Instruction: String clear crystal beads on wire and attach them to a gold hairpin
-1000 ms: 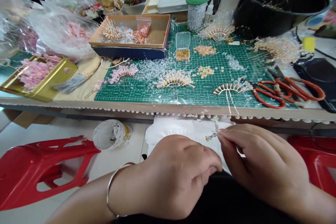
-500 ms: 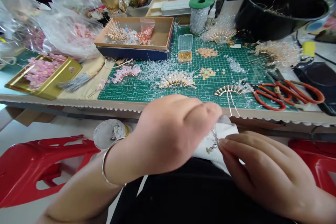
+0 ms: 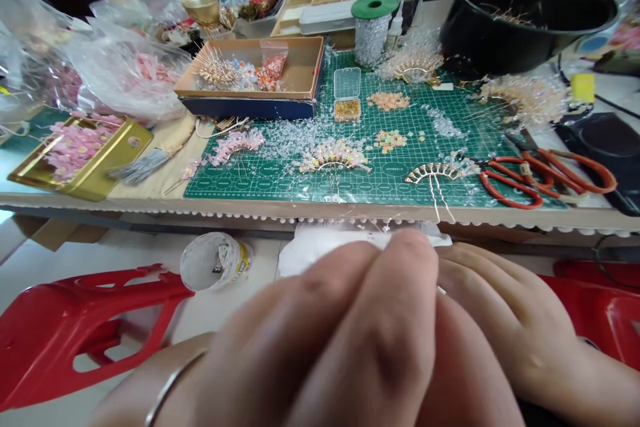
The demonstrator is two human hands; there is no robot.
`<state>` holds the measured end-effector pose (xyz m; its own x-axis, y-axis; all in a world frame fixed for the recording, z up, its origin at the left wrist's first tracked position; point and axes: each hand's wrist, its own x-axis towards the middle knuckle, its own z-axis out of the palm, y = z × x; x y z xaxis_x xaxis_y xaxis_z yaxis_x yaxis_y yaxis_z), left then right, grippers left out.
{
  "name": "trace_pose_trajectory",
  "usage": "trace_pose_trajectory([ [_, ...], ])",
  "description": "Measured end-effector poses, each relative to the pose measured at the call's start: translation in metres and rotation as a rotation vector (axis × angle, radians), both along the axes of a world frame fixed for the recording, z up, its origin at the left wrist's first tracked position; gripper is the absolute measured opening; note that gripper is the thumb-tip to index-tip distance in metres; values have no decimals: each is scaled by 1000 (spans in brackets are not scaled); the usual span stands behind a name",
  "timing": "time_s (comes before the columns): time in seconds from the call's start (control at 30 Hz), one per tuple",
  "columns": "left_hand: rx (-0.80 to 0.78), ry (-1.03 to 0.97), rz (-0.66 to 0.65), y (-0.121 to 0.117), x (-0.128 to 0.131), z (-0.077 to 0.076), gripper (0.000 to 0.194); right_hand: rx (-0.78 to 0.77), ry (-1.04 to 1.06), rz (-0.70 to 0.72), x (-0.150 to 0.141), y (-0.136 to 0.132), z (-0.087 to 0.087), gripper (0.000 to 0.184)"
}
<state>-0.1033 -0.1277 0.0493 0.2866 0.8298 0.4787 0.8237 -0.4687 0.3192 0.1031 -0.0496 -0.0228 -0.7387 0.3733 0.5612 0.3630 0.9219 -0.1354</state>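
My left hand fills the lower middle of the view, very close and blurred, knuckles up and fingers curled closed. A thin silver bangle sits on its wrist. Just behind it to the right lies my right hand, its fingers pressed together and pointing left under the left hand. Whatever the two hands hold is hidden between them. A white cloth shows on my lap just beyond the hands, below the table edge.
On the green cutting mat lie a gold hair comb, beaded combs, loose beads and red-handled pliers. Behind are a cardboard box, a black pot and a gold tin. Red stools flank me; a plastic jar lies on the floor.
My left hand has risen toward the camera and now covers the small beaded strand that my right fingers were pinching. The right hand has stayed in place.
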Motion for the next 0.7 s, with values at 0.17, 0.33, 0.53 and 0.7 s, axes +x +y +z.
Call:
trace_pose_trajectory([
  [0.17,7,138,166,4,20,-22,24,-76,5,-62,1,-5,1,12],
  [0.33,46,258,65,15,16,-23,27,-111,10,-71,3,-11,-3,14],
  [0.53,53,355,-10,27,11,-20,15,-152,28,-78,3,-12,-7,10],
  [0.7,119,375,-53,21,13,-18,16,-177,19,-81,5,-14,-11,13],
])
